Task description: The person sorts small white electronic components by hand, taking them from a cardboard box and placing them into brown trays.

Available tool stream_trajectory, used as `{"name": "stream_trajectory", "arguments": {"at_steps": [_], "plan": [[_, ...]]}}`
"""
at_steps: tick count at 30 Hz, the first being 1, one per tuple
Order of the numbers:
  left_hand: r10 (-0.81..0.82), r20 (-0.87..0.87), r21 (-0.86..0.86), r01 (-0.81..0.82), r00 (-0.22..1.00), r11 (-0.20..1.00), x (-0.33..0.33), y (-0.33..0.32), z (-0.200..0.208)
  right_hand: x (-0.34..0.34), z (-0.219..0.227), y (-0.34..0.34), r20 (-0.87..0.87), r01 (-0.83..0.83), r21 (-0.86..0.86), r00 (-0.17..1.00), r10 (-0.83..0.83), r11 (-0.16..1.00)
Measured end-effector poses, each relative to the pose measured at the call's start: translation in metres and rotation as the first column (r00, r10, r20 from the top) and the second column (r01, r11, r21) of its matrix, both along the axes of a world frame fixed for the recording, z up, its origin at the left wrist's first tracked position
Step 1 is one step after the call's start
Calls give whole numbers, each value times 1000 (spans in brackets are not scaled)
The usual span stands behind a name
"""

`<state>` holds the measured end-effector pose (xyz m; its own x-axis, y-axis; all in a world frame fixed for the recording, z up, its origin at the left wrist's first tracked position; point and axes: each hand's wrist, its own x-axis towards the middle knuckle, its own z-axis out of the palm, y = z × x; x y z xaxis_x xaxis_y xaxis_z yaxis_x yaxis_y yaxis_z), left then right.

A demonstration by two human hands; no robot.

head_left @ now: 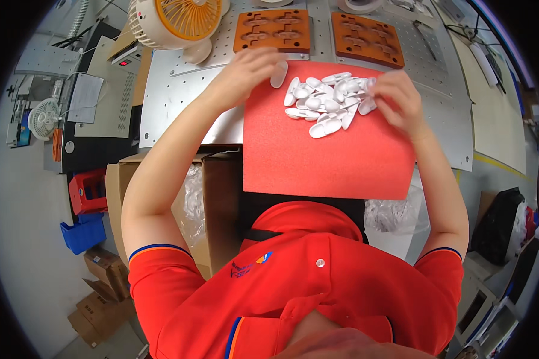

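- Red shirt (341,281) of the person at work, nearest the viewpoint, just below the near edge of the worktop (179,105).
- White pieces (332,105), smooth and oblong, heaped on the upper part of a red mat (323,170), many overlapping at odd angles.
- Left hand (253,70) at the mat's upper left corner, fingers bent, right beside a lone piece (279,75) set apart from the heap; gripping or merely touching, impossible to say.
- Right hand (401,103) at the heap's right edge, thumb and fingers curled close together; blurred, with any hold on a piece uncertain.
- Apparent step: separating single pieces from the heap. Advisable: spread overlapping pieces first, lift one at a time, pinch by the rim and avoid dragging smooth faces across neighbours. Also advisable: keep the lone piece well away from the heap.
- Worktop of pale metal, dotted with small holes; mat overhanging its near edge, hence a lower part best kept free of load.
- Beyond the mat, left block (272,45) and right block (368,54), both orange and recessed; fan (188,21) at upper left.
- Around the worktop: cardboard box (218,203) with clear plastic inside, red stool (90,206), blue bin (82,236) and, far right, black bag (496,224).
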<state>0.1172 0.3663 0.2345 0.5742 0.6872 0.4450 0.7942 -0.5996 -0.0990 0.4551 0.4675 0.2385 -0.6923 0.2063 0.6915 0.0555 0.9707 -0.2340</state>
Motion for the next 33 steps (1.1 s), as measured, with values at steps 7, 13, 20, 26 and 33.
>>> {"name": "stream_trajectory", "arguments": {"at_steps": [7, 13, 20, 26, 33], "plan": [[177, 464, -272, -50, 868, 961, -12, 40, -9, -102, 2, 22, 92, 181, -405, 983, -157, 896], [550, 145, -27, -553, 822, 833, -33, 86, -29, -187, -19, 75, 225, 402, 128, 879, -421, 907], [498, -6, 56, -497, 867, 866, -34, 86, -21, -176, -27, 74, 227, 325, 90, 914, -337, 941], [666, -225, -16, -687, 711, 727, -5, 98, -35, -130, -4, 43, 284, 230, 61, 929, -238, 971], [480, 491, -367, -328, 727, 871, 17, 32, -3, -57, 16, 27, 556, 228, -452, 828, 72, 862]]}}
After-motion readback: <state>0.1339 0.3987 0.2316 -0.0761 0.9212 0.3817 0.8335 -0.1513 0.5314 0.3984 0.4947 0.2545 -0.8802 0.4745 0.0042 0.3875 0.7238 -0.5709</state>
